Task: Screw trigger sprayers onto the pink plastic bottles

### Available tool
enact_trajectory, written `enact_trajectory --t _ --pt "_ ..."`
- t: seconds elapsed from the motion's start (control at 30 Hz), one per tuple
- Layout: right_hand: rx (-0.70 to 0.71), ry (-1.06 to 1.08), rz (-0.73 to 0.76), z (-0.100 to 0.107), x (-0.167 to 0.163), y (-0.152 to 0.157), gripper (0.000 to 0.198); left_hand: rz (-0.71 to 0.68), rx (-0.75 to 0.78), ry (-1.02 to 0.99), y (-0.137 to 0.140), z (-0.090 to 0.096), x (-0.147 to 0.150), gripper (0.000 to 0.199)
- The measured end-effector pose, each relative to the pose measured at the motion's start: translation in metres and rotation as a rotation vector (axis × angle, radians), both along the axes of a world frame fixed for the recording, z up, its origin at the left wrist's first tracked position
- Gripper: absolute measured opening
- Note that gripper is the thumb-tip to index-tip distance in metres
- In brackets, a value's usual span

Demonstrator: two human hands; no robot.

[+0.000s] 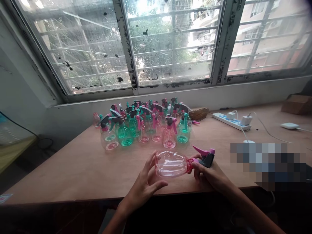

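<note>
So the clear pink trigger-spray bottle (pixel 172 164) is held sideways just above the front part of the wooden tabletop (pixel 73 172), base toward the left. The right hand (pixel 207 172) has its thumb and fingers closed around the neck, right by the pink-and-black spray head (pixel 207 158), probably because that narrow bit is the easiest to grip. The left hand (pixel 143 187) is wide open, fingers curved by the base and thumb hanging free, kinda like it's steadying the thing; can't tell if it's really touching. Other pink and green spray bottles (pixel 169 136) stand upright, bunched toward the window, which I guess leaves elbow room up front. White power strip (pixel 230 121) sits off to the right.
</note>
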State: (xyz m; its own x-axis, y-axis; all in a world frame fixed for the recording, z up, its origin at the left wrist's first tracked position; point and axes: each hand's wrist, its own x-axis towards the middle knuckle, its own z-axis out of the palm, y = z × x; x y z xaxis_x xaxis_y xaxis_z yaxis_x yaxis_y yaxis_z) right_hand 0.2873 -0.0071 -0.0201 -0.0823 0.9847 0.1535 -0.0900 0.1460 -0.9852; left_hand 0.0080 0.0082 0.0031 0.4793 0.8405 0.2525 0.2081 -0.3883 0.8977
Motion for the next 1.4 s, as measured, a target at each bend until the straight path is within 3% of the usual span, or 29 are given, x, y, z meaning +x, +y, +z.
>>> enact_trajectory --t 0.17,0.37,0.5,0.77,0.9,1.23,1.4 --pt "0.015 0.002 -0.008 0.0004 0.0009 0.0004 0.046 0.030 0.010 0.058 -0.0009 0.0033 -0.0021 0.078" --pt "0.017 -0.009 -0.002 0.0027 0.0006 -0.0001 0.043 -0.039 -0.030 -0.040 -0.0021 0.0005 -0.0024 0.087" --pt "0.014 -0.018 0.009 0.0012 0.0011 0.0005 0.043 -0.042 -0.012 0.003 -0.0027 0.0026 -0.0010 0.098" --pt "0.006 0.019 0.051 0.0020 -0.0006 0.0001 0.039 0.038 0.047 0.067 0.0014 -0.0035 -0.0033 0.075" --pt "-0.003 0.005 0.030 0.0016 -0.0004 0.0002 0.041 0.007 0.009 0.021 -0.0007 -0.0021 -0.0031 0.088" --pt "0.017 0.012 0.030 0.0050 -0.0006 0.0011 0.037 -0.012 0.002 -0.031 0.0029 -0.0042 -0.0038 0.081" --pt "0.003 0.033 0.037 0.0062 -0.0026 0.0015 0.038 -0.030 -0.013 -0.020 0.0018 -0.0039 -0.0049 0.093"
